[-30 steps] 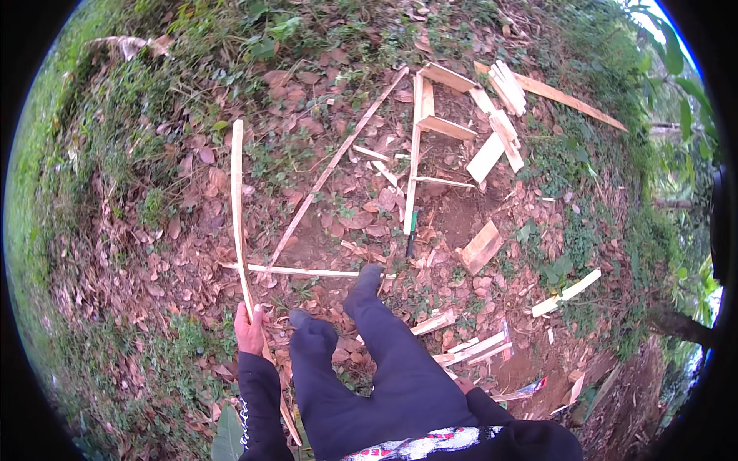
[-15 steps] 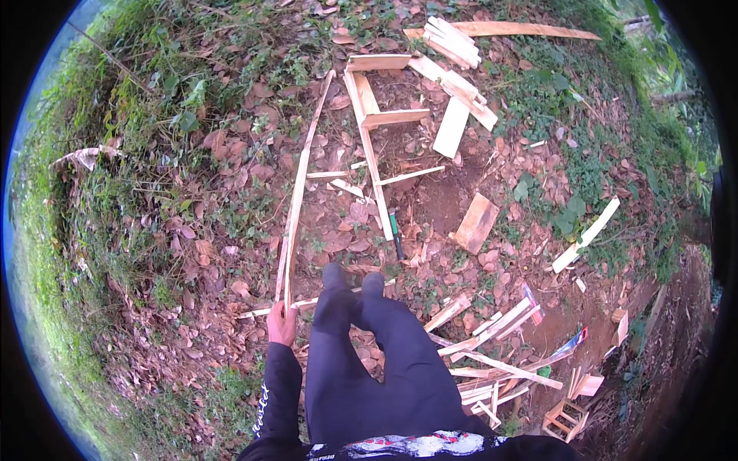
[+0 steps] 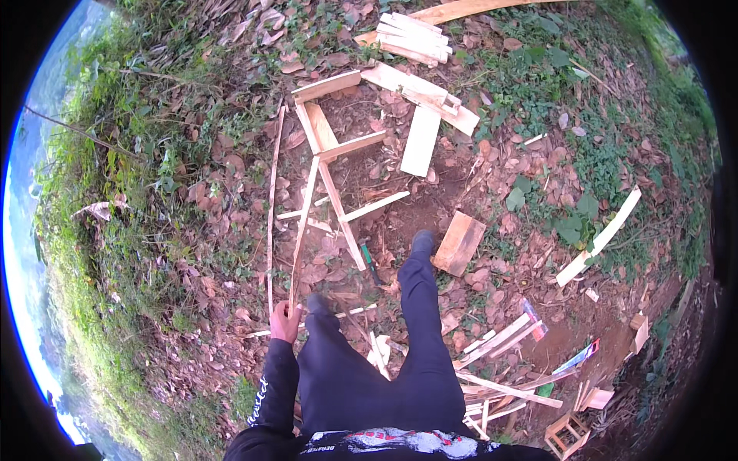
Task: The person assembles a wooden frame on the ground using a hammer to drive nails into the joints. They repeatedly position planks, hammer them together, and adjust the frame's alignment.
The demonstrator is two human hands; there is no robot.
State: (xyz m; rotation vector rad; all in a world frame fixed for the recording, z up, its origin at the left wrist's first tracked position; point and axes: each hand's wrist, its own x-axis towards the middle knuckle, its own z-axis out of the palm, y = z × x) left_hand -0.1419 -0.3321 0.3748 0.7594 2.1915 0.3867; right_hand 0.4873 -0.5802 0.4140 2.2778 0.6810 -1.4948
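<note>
My left hand (image 3: 285, 321) is closed round the near end of a long, thin wooden strip (image 3: 301, 242). The strip's far end reaches the wooden frame (image 3: 331, 194), a leg with short crosspieces lying on the leaves. Just left of the held strip runs a second long strip (image 3: 273, 207), its near end close to my hand; whether my fingers touch it I cannot tell. A hammer with a green grip (image 3: 370, 263) lies by the frame's near end. My right hand is out of view.
Pale boards (image 3: 421, 138) and a stack of slats (image 3: 413, 38) lie beyond the frame. A wooden block (image 3: 459, 243) sits beside my forward right foot. Loose sticks (image 3: 503, 384), a saw (image 3: 578, 357) and a small wooden frame (image 3: 567, 436) are at lower right. Brush (image 3: 100, 253) grows on the left.
The two strips have spread apart, and the held one has swung right onto the frame. My right foot has stepped forward and to the right, and the view has shifted.
</note>
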